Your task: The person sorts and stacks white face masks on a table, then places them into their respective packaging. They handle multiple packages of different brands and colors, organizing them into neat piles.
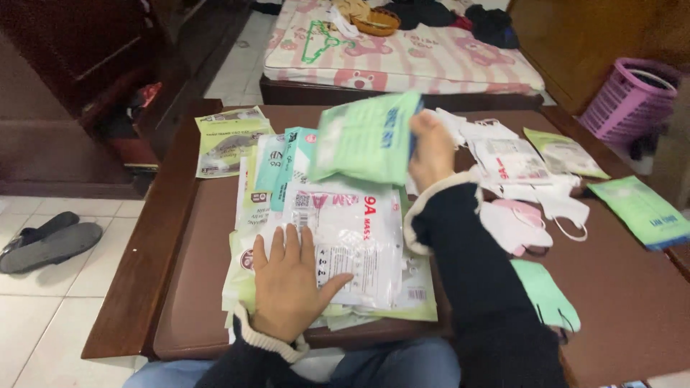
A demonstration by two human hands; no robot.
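Dim, warm indoor light falls softly from above, casting faint shadows on the brown worktop [618,287], while motion blur smears the raised green packet [363,140] and the upper corners sink into darkness.

1. A stack of mask packets [345,237] lay on the near left part of the table [632,302].
2. The left hand [287,284] rested flat on the stack's near end.
3. The right hand [430,147] held a mask packet [366,140] above the stack's far end.
4. A lone packet [228,140] lay at the table's far left corner.
5. Loose face masks [521,194] lay right of the stack, with two more packets [640,208] farther right.
6. A mattress [402,54] lay beyond the table, a basket [629,97] at far right.
7. Sandals [47,241] sat on the floor [50,316], left of the table.
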